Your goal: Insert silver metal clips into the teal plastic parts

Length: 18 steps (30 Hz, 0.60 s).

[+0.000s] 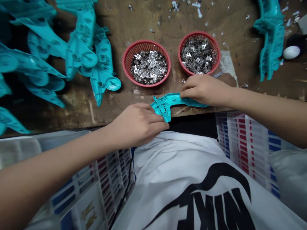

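Your left hand (pixel 144 123) clamps the shell (pixel 174 99); it runs rightward from those fingers, beneath your right hand (pixel 206 89) (can't tell its grip).

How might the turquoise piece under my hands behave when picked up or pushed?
The turquoise piece is probably stiff, since ribs line its open side. It seems light for its size, being thin-walled. Its bent outline may make it swivel when pushed.

brown tabletop (pixel 139 22) – bore a pale patch (pixel 227 64) | white oval object (pixel 291 52) – lay far right | slatted crate (pixel 232 140) showed below table edge
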Each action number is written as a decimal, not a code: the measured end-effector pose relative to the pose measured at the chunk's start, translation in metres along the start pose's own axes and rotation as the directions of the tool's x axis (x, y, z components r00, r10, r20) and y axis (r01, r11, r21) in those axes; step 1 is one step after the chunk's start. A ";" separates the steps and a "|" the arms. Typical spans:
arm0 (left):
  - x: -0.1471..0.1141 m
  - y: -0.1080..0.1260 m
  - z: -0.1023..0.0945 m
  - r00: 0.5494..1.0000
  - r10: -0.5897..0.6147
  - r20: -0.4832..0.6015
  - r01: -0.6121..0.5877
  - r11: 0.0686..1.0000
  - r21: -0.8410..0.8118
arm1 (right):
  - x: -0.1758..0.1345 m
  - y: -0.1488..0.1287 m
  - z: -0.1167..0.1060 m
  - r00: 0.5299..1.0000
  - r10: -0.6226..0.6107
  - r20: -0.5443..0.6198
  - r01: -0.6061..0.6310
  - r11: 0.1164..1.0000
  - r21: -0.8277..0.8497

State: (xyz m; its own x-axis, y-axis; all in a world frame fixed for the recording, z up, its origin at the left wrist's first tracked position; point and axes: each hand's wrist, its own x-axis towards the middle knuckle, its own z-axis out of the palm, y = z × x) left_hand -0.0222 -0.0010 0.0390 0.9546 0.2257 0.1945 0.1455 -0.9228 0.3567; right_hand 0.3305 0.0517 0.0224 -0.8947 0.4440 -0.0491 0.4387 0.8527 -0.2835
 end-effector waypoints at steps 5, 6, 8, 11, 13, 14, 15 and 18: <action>0.003 0.001 0.002 0.997 0.058 -0.049 -0.056 0.997 0.048 | 0.004 0.002 0.003 1.000 -0.019 -0.010 0.019 1.000 -0.019; 0.004 0.001 0.002 0.997 0.065 -0.047 -0.062 0.996 0.058 | 0.004 0.002 0.003 1.000 -0.020 -0.004 0.020 1.000 -0.021; 0.005 0.002 0.003 0.997 0.066 -0.027 -0.064 0.995 0.073 | 0.005 0.002 0.003 1.000 -0.023 0.006 0.024 0.999 -0.035; 0.005 0.002 0.005 0.999 0.042 0.017 -0.044 0.995 0.085 | 0.005 0.001 0.004 1.000 -0.020 0.003 0.020 0.999 -0.042; 0.004 0.002 0.007 0.999 0.014 0.041 -0.017 0.997 0.079 | 0.005 0.001 0.006 1.000 -0.009 0.005 0.009 1.000 -0.025; 0.003 0.002 0.008 0.999 -0.006 0.054 0.002 0.998 0.067 | 0.005 0.002 0.006 1.000 -0.009 0.011 0.009 1.000 -0.022; 0.002 0.001 0.010 0.997 -0.034 0.070 0.030 0.998 0.051 | 0.005 0.002 0.007 1.000 -0.013 0.020 0.014 1.000 -0.023; 0.000 0.000 0.014 0.980 -0.171 0.098 0.171 0.985 0.013 | 0.006 0.002 0.007 0.998 -0.027 0.052 0.029 0.999 -0.037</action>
State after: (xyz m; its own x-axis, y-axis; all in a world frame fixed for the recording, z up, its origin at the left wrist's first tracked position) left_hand -0.0189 -0.0055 0.0261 0.9364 0.3486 0.0405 0.3096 -0.8748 0.3726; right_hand 0.3250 0.0543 0.0149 -0.9094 0.4056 -0.0914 0.4153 0.8750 -0.2487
